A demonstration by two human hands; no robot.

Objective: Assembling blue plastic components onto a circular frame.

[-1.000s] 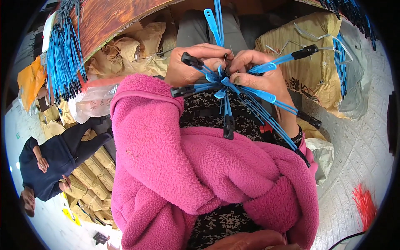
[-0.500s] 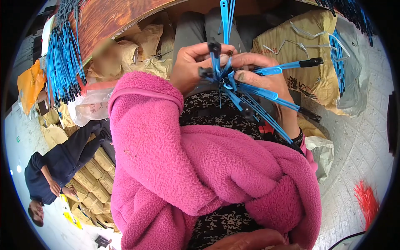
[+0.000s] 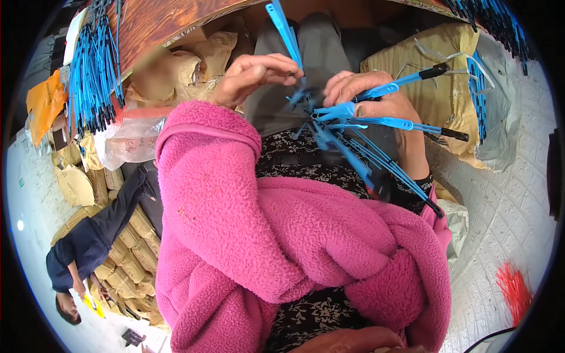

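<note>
blue black-tipped sticks (image 3: 376, 125), pink fleece sleeve (image 3: 235, 200)

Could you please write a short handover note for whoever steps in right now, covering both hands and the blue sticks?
Left hand: raised over the lap, its fingers pinching one blue stick that points up and away.
Right hand: closed on a fanned bunch of blue sticks with black tips, spreading right and down.
Nearby: many more blue sticks hang at the upper left and upper right; a tan sack lies at the right.
Done: a bunch gathered in the right hand.
Left: the single stick is not yet in with the bunch.
</note>
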